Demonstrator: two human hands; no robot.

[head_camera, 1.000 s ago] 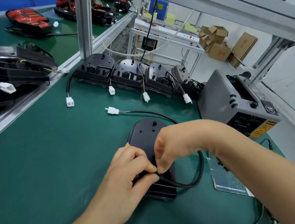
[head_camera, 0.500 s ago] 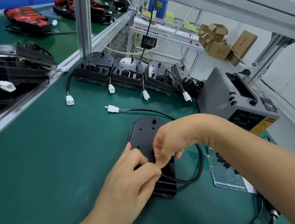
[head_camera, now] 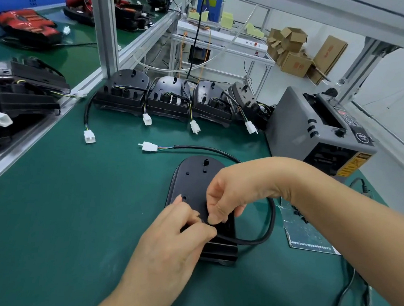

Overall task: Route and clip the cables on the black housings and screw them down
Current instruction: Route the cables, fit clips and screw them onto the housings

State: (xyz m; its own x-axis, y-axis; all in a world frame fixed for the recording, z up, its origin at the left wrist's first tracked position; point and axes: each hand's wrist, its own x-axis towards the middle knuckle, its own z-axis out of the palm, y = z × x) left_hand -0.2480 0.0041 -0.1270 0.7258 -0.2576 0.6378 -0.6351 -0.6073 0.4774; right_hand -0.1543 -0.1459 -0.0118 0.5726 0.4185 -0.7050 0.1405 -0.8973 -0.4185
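Mid-mat (head_camera: 70, 215), my left hand (head_camera: 179, 238) pinches the cable (head_camera: 269, 221) at the black housing's (head_camera: 194, 176) near end, my right hand's (head_camera: 231, 193) pinch unreadable; clipping looks unfinished, screwing not begun, four more housings (head_camera: 169, 99) lined up far behind.

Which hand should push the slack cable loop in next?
Right hand. The loop bulges off the housing's right side, beside that wrist; left hand pinches the cable at the near end, anchoring it.
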